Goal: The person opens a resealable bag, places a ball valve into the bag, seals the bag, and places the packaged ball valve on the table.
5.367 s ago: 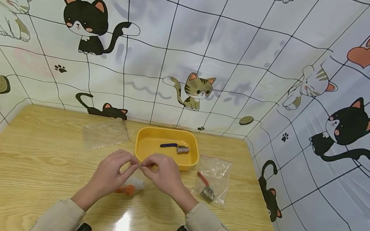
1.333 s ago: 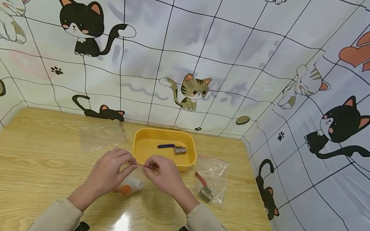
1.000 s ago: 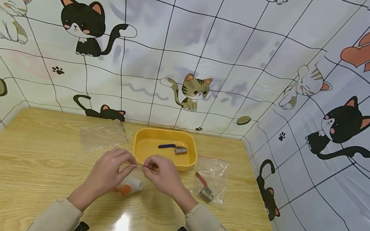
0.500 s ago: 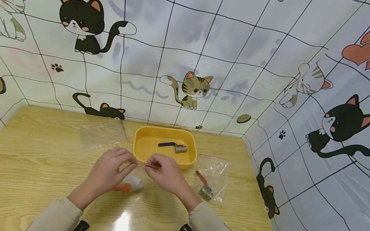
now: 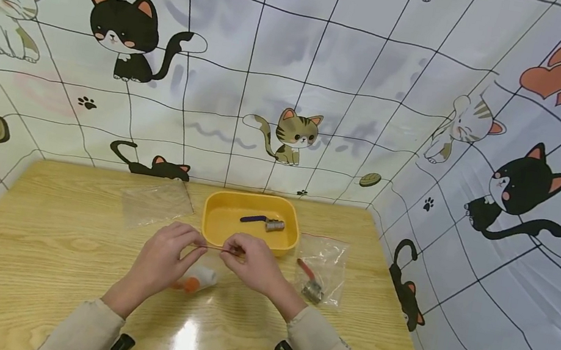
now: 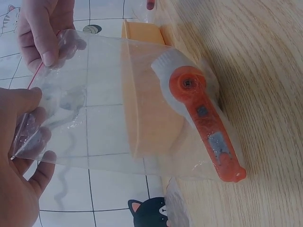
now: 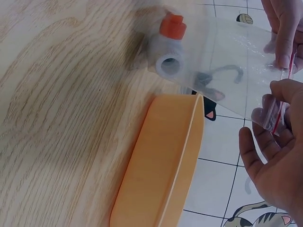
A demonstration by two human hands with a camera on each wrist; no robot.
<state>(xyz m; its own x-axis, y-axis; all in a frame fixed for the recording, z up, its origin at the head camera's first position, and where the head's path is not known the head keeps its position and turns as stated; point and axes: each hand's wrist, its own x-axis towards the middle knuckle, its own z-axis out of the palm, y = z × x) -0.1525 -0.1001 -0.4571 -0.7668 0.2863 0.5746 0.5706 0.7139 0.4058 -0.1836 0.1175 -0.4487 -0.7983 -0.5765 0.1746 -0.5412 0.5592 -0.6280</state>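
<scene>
My left hand (image 5: pixel 161 257) and right hand (image 5: pixel 254 265) pinch the top edge of a clear zip bag (image 6: pixel 106 132), at two spots a little apart. A thin red strip runs along that edge between them. Inside the bag's lower end lies a white plastic ball valve (image 7: pixel 165 57) with an orange lever handle (image 6: pixel 210 132), down at the wooden table. In the head view the valve shows partly behind my left hand. Whether the zip is sealed along its whole length, I cannot tell.
Just beyond the hands stands a yellow tray (image 5: pixel 218 194) with a blue-handled metal valve (image 5: pixel 274 225) in it. To its right lies a clear bag (image 5: pixel 335 264) holding a red-handled metal valve (image 5: pixel 313 292). Another clear bag (image 5: pixel 153 203) lies flat at the left.
Earlier my fingertips nearly met at the bag's top edge. My right hand has since shifted slightly right, so a length of red strip shows between the hands. Other items stay put.
</scene>
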